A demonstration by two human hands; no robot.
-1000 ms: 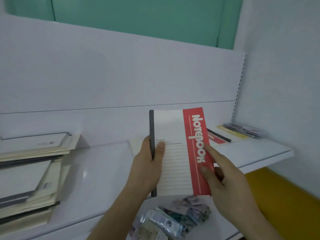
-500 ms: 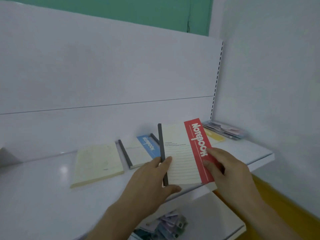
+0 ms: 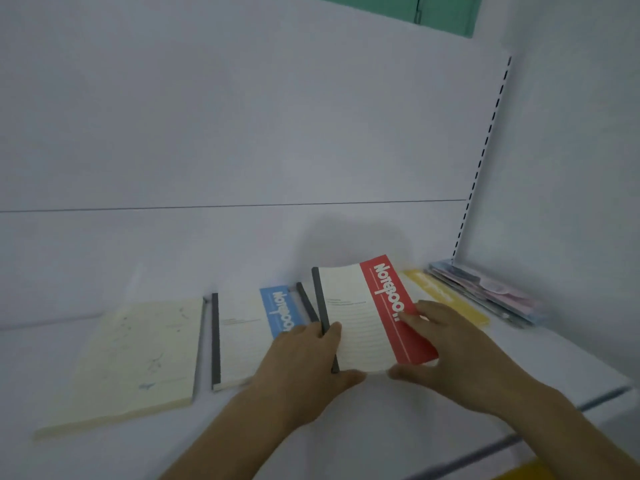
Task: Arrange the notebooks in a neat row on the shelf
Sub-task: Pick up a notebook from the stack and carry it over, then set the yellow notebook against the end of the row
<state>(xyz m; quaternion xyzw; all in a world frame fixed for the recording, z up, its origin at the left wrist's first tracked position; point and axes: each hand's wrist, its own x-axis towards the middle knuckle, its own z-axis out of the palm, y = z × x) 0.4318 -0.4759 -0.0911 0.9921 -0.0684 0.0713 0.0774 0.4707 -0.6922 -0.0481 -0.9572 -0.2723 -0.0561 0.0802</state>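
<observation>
A red-and-white notebook point(image 3: 360, 317) lies low over the white shelf point(image 3: 398, 434), held from both sides. My left hand point(image 3: 304, 372) grips its dark spine edge, thumb under the near corner. My right hand point(image 3: 446, 355) holds its red side, fingers on the cover and thumb at the near edge. To its left lie a blue-and-white notebook point(image 3: 242, 330) and a plain cream notebook point(image 3: 138, 358). A yellow notebook point(image 3: 446, 299) lies to the right, partly hidden by the red one.
A stack of pastel plastic-wrapped packets point(image 3: 485, 292) sits at the shelf's far right corner against the white side wall point(image 3: 571, 168). A slotted upright point(image 3: 485, 147) runs up that corner. The white back panel point(image 3: 242, 133) rises behind the row.
Both hands carried the red notebook forward and down to the shelf, between the blue and yellow ones. The view shifted right, so the left-hand paper stack left the frame.
</observation>
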